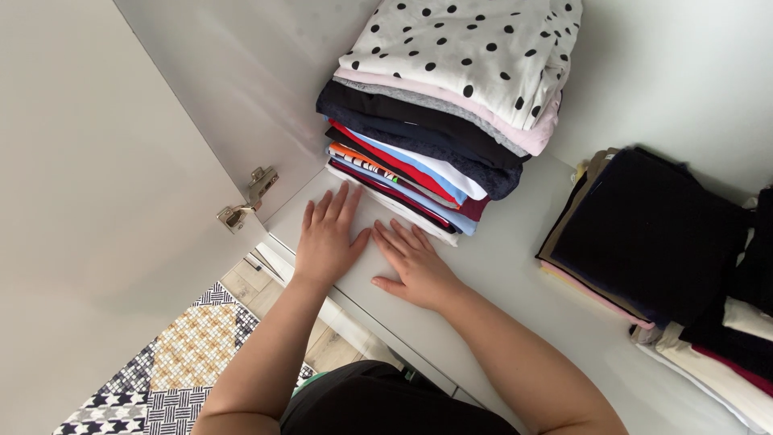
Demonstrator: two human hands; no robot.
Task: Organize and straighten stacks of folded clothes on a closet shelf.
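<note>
Hands lie flat on a pale wardrobe shelf (515, 266), side by side and nearly touching at the thumbs. The left hand (326, 238) rests palm down with its fingers spread and stretched out fully, gripping nothing; its fingertips point toward the far side and end just short of the bottom of a tall stack of folded clothes (439, 121). The right hand (415, 266) is likewise open and flat on the shelf, empty, its fingers angled toward the far left so that the tips come right up to the lowest white garment of that stack; whether they actually touch the cloth I cannot tell. The stack stands on the shelf just beyond both hands, leaning a little toward the right, and is topped by a white piece with black dots over pink, grey, dark navy, red, blue and white layers. Well apart on the right of the same shelf sits a second, lower pile of dark folded clothes (652, 234), with more folded items at the right edge. To the left, an open wardrobe door (88, 209) hangs on a metal hinge (248, 197). Below the shelf, near the person, a patterned rug (181, 362) covers part of the wooden floor.
</note>
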